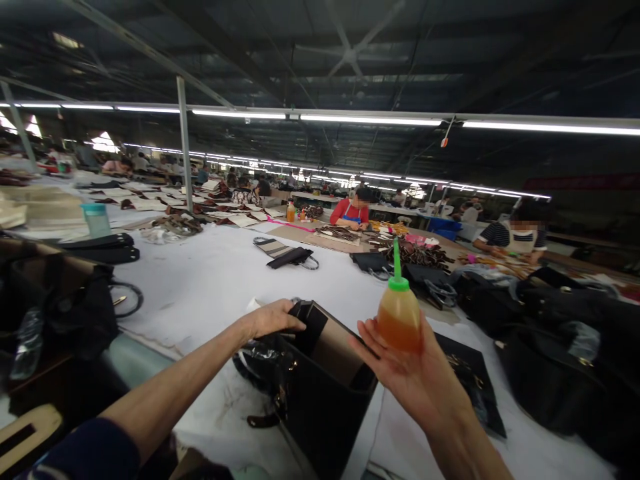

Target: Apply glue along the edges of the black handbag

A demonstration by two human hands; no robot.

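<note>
An open black handbag [325,393] with a beige lining stands in front of me on the white-covered table. My left hand [273,319] grips its far left rim, thumb towards the inside. On the bag's right side, my right hand [400,373] has its palm turned up and holds a squeeze bottle [399,317]. The bottle is upright, with a green cap and long nozzle, and amber liquid fills its lower part. The fingertips of that hand are close to the bag's right rim; whether they touch it I cannot tell. Clear plastic wrap covers part of the bag's front.
Several black bags [545,360] are piled on the right. Another dark bag [55,300] stands at left, near a teal-lidded cup [96,220]. A striped bag piece [285,252] lies on the white table [200,280]. Across it, a person in red [350,212] works.
</note>
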